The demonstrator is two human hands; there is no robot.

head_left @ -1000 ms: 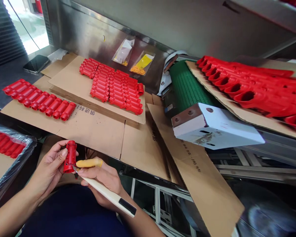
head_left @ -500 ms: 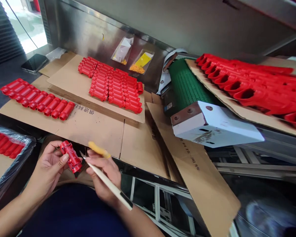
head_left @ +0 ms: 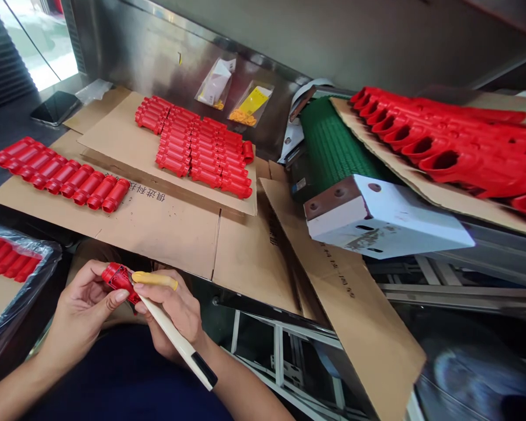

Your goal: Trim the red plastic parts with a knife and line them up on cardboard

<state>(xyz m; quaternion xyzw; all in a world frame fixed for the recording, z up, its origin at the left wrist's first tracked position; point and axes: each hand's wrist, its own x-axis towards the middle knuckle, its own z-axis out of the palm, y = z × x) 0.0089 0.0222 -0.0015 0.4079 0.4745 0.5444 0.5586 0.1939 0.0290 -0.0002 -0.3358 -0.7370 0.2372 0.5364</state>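
My left hand point(head_left: 85, 304) grips a red ribbed plastic tube point(head_left: 117, 277) between thumb and fingers, low in front of the table edge. In my right hand point(head_left: 175, 307) is a slim cream-handled tool point(head_left: 170, 330) with a black end, slanting down to the right. A yellow finger cot point(head_left: 155, 280) covers one fingertip of that hand. This covered finger lies at the tube's right side. The tool's tip is hidden behind the fingers, so I cannot tell exactly where it touches.
A row of red tubes point(head_left: 65, 175) and a block of them point(head_left: 201, 152) lie on cardboard point(head_left: 170, 234). Left is a plastic-lined box point(head_left: 52, 251); right, a green roller point(head_left: 333, 143), a white bracket point(head_left: 390, 216) and larger red parts point(head_left: 464, 140). A phone point(head_left: 55, 108) lies back left.
My right hand has moved left, bringing the tool and covered finger against the tube. The tube is now tilted, with one end turned more toward me. The view has shifted slightly.
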